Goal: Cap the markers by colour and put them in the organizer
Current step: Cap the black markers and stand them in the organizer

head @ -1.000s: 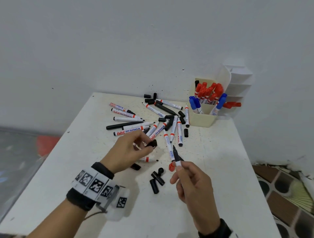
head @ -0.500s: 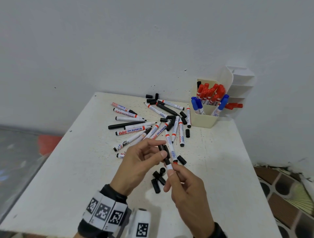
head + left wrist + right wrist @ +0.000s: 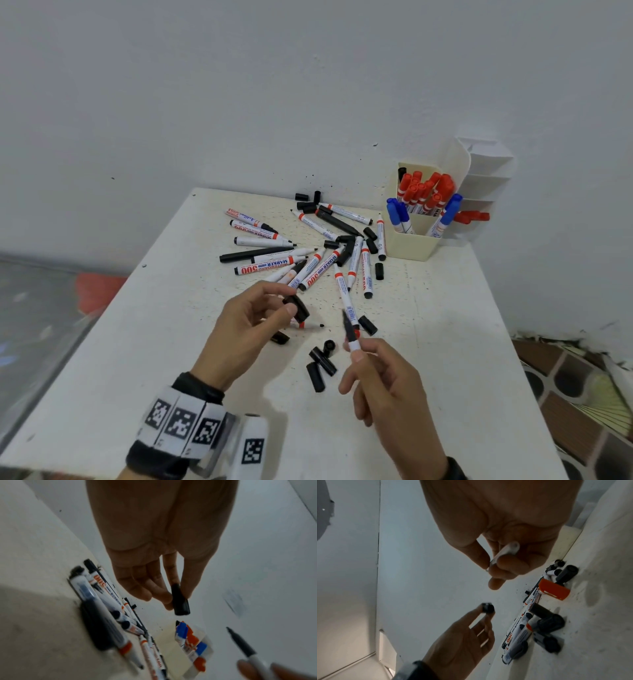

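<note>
My left hand (image 3: 293, 301) pinches a black cap (image 3: 297, 307) between thumb and fingertips, above the white table (image 3: 171, 342). The left wrist view shows the same cap (image 3: 181, 601) sticking out past the fingers. My right hand (image 3: 354, 351) grips an uncapped black marker (image 3: 351, 334) by its white barrel, bare tip pointing up and away. A short gap separates cap and tip. Several uncapped markers (image 3: 308, 267) lie in a heap beyond the hands. The cream organizer (image 3: 411, 245) at the back right holds red-capped and blue-capped markers.
Loose black caps (image 3: 322, 363) lie between my hands, and a red cap (image 3: 553, 591) lies near the right hand. More black caps (image 3: 308, 202) sit by the wall. A white tiered holder (image 3: 483, 178) stands behind the organizer. The table's right edge drops to a tiled floor (image 3: 582, 394).
Half a second ago the cap and the marker tip were close together in front of me. Now the hands have drawn apart, cap still in the left, marker tip still bare.
</note>
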`<state>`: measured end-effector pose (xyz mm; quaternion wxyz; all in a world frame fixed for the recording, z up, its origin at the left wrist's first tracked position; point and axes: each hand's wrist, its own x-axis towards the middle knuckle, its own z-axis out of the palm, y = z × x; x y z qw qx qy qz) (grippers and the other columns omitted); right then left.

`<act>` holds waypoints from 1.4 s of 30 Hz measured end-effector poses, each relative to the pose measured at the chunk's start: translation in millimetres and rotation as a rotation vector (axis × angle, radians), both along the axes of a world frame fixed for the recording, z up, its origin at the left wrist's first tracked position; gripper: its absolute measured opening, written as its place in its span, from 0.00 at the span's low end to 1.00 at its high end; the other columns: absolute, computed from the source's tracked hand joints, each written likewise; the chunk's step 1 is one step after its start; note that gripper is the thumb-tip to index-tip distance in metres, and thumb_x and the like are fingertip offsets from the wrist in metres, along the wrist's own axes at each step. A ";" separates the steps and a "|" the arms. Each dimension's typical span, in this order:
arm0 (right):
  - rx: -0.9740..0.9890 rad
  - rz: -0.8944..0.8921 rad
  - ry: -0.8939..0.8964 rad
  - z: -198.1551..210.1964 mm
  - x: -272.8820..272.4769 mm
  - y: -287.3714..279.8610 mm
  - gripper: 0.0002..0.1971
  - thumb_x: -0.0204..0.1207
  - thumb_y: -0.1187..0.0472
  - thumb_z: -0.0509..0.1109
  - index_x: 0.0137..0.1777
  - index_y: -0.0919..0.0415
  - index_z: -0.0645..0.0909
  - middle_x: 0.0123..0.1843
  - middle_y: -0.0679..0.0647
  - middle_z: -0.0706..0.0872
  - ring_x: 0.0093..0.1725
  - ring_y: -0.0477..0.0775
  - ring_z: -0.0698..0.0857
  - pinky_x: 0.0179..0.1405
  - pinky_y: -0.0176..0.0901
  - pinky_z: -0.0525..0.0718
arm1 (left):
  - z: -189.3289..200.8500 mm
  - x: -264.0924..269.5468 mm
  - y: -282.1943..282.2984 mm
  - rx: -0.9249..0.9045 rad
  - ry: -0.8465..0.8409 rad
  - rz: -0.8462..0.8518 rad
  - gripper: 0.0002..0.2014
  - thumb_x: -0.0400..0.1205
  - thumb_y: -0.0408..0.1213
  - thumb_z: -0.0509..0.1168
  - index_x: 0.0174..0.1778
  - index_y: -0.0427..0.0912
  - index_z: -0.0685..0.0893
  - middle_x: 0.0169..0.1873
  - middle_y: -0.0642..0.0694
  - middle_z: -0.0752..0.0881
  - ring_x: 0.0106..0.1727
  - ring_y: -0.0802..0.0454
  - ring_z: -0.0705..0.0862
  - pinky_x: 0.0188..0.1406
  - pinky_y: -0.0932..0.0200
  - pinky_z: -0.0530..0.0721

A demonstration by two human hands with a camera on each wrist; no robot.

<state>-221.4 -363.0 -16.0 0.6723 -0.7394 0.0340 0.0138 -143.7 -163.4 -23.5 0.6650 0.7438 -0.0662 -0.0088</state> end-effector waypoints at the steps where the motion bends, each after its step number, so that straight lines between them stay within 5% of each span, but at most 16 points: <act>1: 0.017 -0.035 0.006 0.1 1.2 -3.2 0.07 0.85 0.62 0.62 0.50 0.57 0.82 0.31 0.59 0.86 0.22 0.54 0.73 0.19 0.40 0.71 | -3.1 0.7 4.1 0.070 -0.004 -0.024 0.08 0.80 0.35 0.74 0.50 0.53 0.88 0.37 0.40 0.88 0.39 0.48 0.86 0.42 0.60 0.83; 5: 0.033 -0.097 0.006 1.5 4.6 -10.1 0.07 0.85 0.63 0.62 0.49 0.56 0.82 0.31 0.60 0.86 0.23 0.55 0.74 0.19 0.42 0.73 | -7.2 -1.5 6.8 0.501 -0.030 -0.251 0.08 0.77 0.39 0.76 0.45 0.58 0.85 0.39 0.56 0.89 0.40 0.58 0.87 0.41 0.70 0.80; 10: 0.032 -0.090 -0.003 4.6 4.2 -9.8 0.07 0.84 0.62 0.62 0.49 0.56 0.82 0.30 0.60 0.85 0.23 0.54 0.74 0.19 0.42 0.73 | 2.2 2.2 -6.4 0.906 -0.148 -0.336 0.08 0.77 0.45 0.71 0.44 0.60 0.77 0.40 0.62 0.84 0.40 0.64 0.83 0.40 0.64 0.81; 14: 0.026 -0.093 -0.001 4.4 3.5 -9.6 0.06 0.84 0.62 0.63 0.49 0.55 0.82 0.30 0.60 0.85 0.23 0.54 0.74 0.19 0.42 0.73 | 6.7 3.6 -17.0 1.077 -0.146 -0.331 0.06 0.80 0.45 0.66 0.51 0.58 0.78 0.42 0.62 0.79 0.42 0.63 0.76 0.34 0.66 0.70; 23: 0.011 -0.091 0.008 0.6 3.3 -13.4 0.07 0.84 0.61 0.63 0.49 0.53 0.83 0.30 0.60 0.85 0.23 0.55 0.74 0.19 0.42 0.73 | 7.7 3.4 -24.2 1.148 -0.167 -0.429 0.23 0.77 0.64 0.67 0.65 0.59 0.80 0.59 0.56 0.76 0.57 0.56 0.75 0.53 0.59 0.77; 30: -0.017 -0.091 0.022 -0.2 4.0 -13.8 0.06 0.84 0.62 0.63 0.50 0.53 0.82 0.30 0.59 0.86 0.22 0.53 0.75 0.19 0.41 0.75 | 8.0 14.8 -42.0 1.298 -0.244 -0.500 0.17 0.84 0.52 0.63 0.67 0.54 0.82 0.61 0.49 0.76 0.59 0.49 0.74 0.47 0.58 0.66; 39: -0.045 -0.085 0.040 -4.2 2.7 -16.1 0.06 0.84 0.62 0.63 0.52 0.56 0.82 0.30 0.58 0.86 0.21 0.52 0.76 0.18 0.40 0.75 | 8.3 23.2 -41.2 1.276 -0.318 -0.545 0.11 0.85 0.47 0.61 0.58 0.48 0.83 0.52 0.50 0.84 0.53 0.50 0.77 0.45 0.57 0.63; 42: -0.044 -0.086 0.035 -2.8 1.5 -16.7 0.06 0.84 0.62 0.63 0.51 0.57 0.82 0.30 0.58 0.86 0.21 0.52 0.76 0.18 0.40 0.75 | 10.6 25.1 -36.2 1.190 -0.338 -0.554 0.09 0.84 0.47 0.62 0.55 0.49 0.83 0.49 0.52 0.87 0.50 0.51 0.79 0.48 0.57 0.69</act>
